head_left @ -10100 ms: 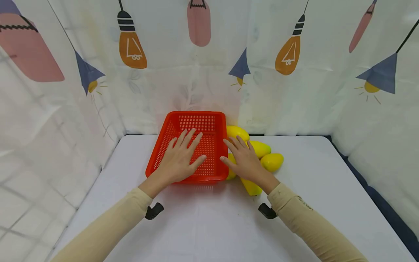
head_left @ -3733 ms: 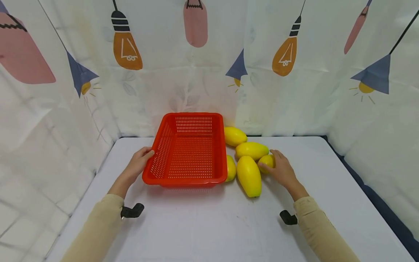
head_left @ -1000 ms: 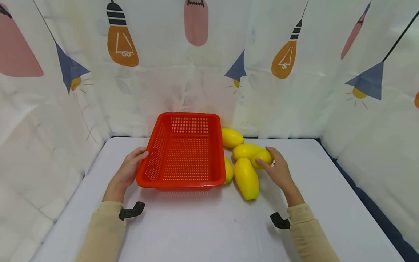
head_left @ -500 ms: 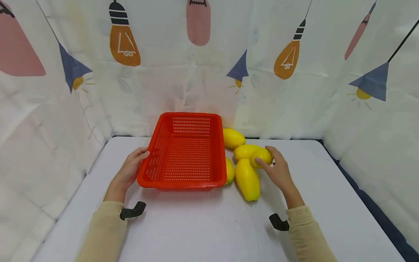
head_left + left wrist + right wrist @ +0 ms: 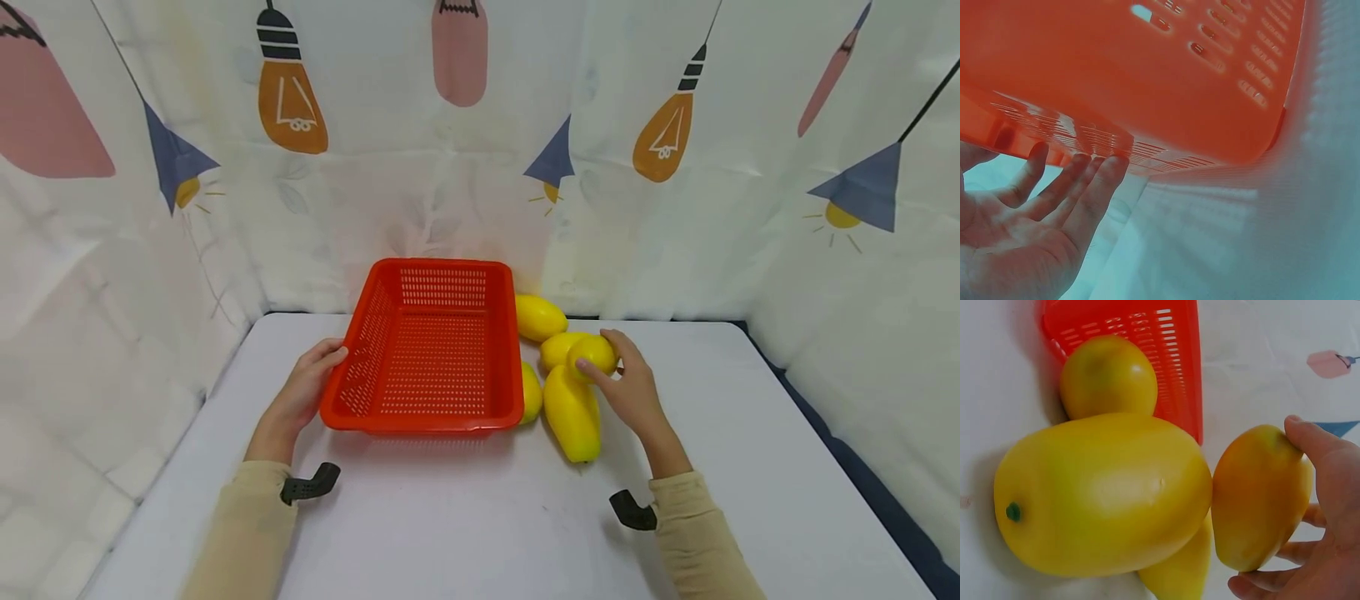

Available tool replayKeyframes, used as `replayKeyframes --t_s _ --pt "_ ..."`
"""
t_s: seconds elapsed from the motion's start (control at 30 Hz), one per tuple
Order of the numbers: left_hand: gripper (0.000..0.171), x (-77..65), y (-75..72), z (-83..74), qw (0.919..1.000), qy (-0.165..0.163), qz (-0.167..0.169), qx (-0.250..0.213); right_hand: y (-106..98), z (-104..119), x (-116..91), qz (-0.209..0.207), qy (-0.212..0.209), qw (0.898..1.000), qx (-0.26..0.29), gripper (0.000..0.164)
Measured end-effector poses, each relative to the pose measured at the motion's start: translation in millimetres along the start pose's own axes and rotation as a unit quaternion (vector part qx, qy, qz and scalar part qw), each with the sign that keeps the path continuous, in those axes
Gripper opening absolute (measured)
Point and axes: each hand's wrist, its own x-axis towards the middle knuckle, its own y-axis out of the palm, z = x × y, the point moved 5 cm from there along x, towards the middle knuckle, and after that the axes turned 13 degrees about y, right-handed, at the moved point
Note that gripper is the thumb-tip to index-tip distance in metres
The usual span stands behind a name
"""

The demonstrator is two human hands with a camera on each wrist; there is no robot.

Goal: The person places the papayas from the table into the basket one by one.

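Observation:
In the head view my right hand grips a mango between thumb and fingers, overlapping the fruit behind it. Orange tints the mango in the right wrist view, beside a large oblong yellow fruit with a green stem. My left hand holds the left side of a red plastic basket by the rim. Seen from the left wrist, the fingers reach up against the basket's slotted outer wall. No fruit lies in the basket.
Close along the basket's right side lie several other yellow fruits: one at the back, another by the near right corner. All stand on a white table, with a lamp-printed cloth hanging behind and beside it.
Both hands were spread over the basket and fruits; later the left came to the basket's side and the right to the mango. Since then the mango has shifted left over the other fruits.

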Motion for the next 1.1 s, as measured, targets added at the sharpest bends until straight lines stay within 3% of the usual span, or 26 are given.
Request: replayKeyframes --t_s 0.57,1.1 --pt "0.019 -4.5 -1.5 -0.3 0.9999 0.001 -0.004 0.01 13.1 15.8 -2.1 0.011 0.001 1.0 0.019 0.075" --pt "0.019 -3.2 -1.0 1.1 0.9997 -0.002 -0.013 0.022 24.8 34.6 -4.1 0.013 -0.018 0.997 0.077 0.067"
